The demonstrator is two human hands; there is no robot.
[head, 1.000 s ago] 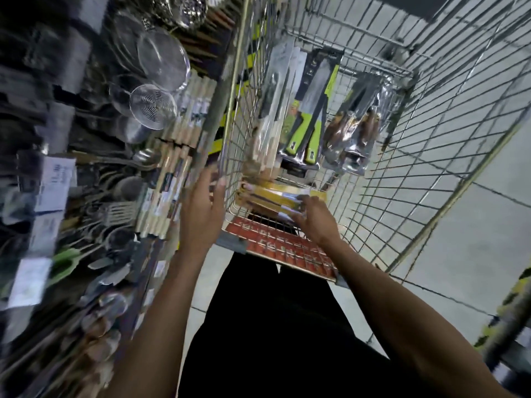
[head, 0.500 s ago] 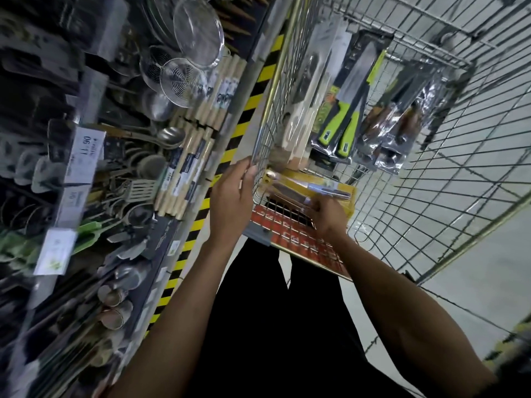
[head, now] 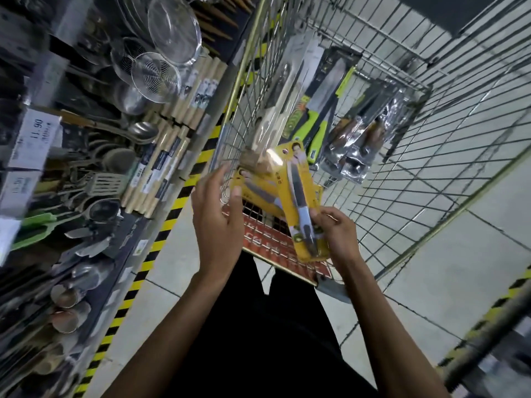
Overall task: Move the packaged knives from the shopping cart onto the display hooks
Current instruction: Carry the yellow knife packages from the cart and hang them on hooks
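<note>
Step, I judge: pick from shopping cart (head: 402,173). My right hand (head: 337,234) pinches yellow knife pack (head: 300,196) by handle end, card standing above grip. Left hand (head: 218,219) spread, empty, just left of grip. Next: carry pack left, thread hang-hole onto display hook.

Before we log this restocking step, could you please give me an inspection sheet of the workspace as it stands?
Surface: wire shopping cart standing on a grey tiled floor.
Job's things: yellow knife pack held over the cart's near end; second yellow pack lying below it in the cart; green-handled knife packs and brown-handled knife packs further in.
Clutter: nothing seen.
Hands: right hand, fingers pinching the held pack's lower end; left hand open by the cart's near corner, holding nothing.
Cables: nothing seen.
Surroundings: display on the person's left with strainers, rolling pins and a price tag; hooks not made out; hazard tape along the floor.
</note>
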